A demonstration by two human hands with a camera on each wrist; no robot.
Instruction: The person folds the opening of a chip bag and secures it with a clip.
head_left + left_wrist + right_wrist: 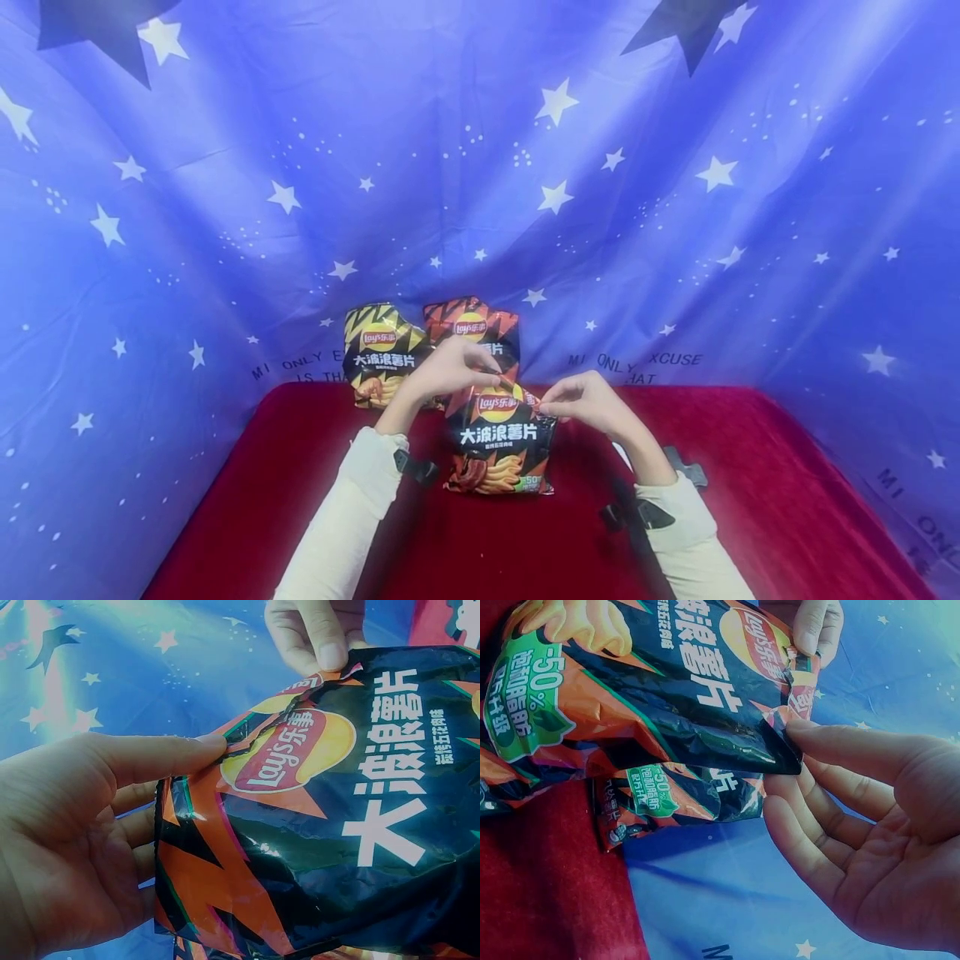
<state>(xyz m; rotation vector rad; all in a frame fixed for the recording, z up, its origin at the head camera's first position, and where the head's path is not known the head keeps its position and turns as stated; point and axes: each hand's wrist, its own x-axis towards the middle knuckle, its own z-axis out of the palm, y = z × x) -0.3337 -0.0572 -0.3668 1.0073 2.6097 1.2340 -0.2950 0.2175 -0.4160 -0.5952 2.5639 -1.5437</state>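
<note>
A black and orange-red bag of potato chips [498, 454] stands upright between both hands, low in the middle of the head view. The left hand [453, 367] pinches its top edge on the left, thumb in front and fingers behind. At the top right corner, the right hand [588, 404] pinches the bag between thumb and fingers. In the left wrist view, a ragged tear line [281, 718] crosses the top of the bag [300, 817] through the logo, running from the left thumb [180, 757] toward the right hand [319, 634]. The inside of the bag is hidden.
Behind the held bag stand a yellow and black chip bag [378, 354] and another red and black chip bag [502, 321], partly covered by the left hand. A red cloth [750, 483] covers the table. Blue star-printed curtain [450, 167] surrounds its back and sides.
</note>
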